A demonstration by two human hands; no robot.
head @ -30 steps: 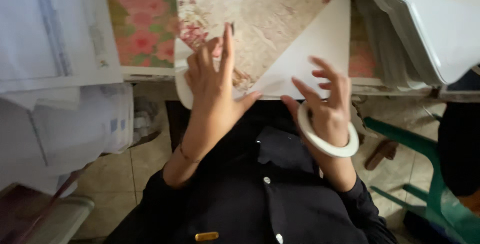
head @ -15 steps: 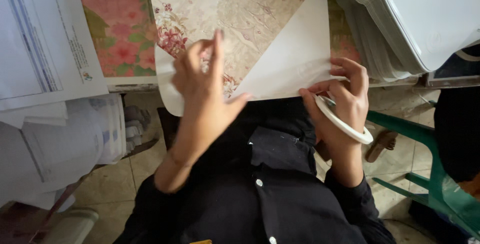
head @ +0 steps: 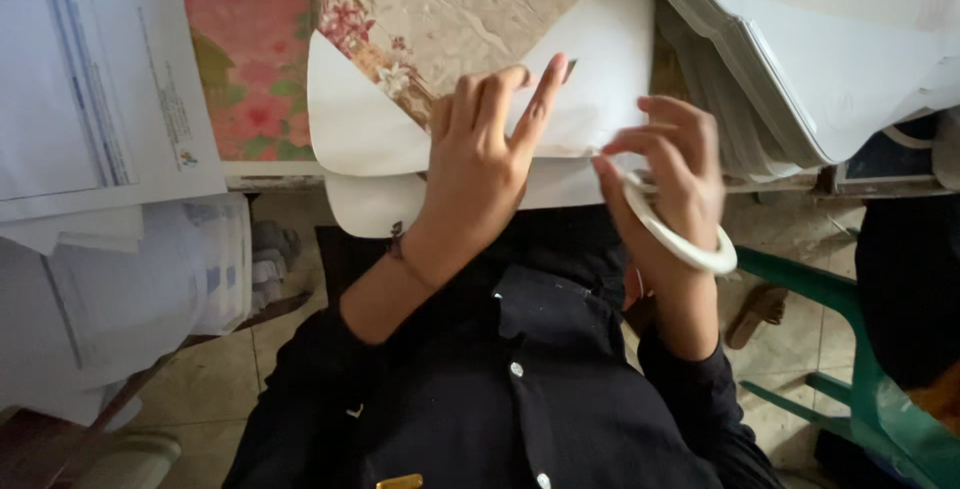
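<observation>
Now, in the head view, the folded sheet of paper (head: 590, 79), white on its back and floral-marbled on its face, lies at the near edge of the table (head: 270, 181), which serves as the landmark. The left hand (head: 480, 164) presses down on the sheet's white flap, fingers curled except the index, which stretches along the fold. Just beside it, toward the table's right, the right hand (head: 670, 169) pinches at the flap's lower edge with thumb and fingertips, a white tape roll (head: 675, 234) ringed over its fingers and hanging below the table's edge.

Compared with a second ago, both hands have closed in on the flap: the right hand was then spread open off the paper and is now pinching at its edge, so the work looks to have moved from smoothing to fixing the fold.

Left on the table lie printed papers (head: 90, 79); to its right, a stack of white sheets (head: 800, 59); below it, a green chair (head: 860, 349).
</observation>
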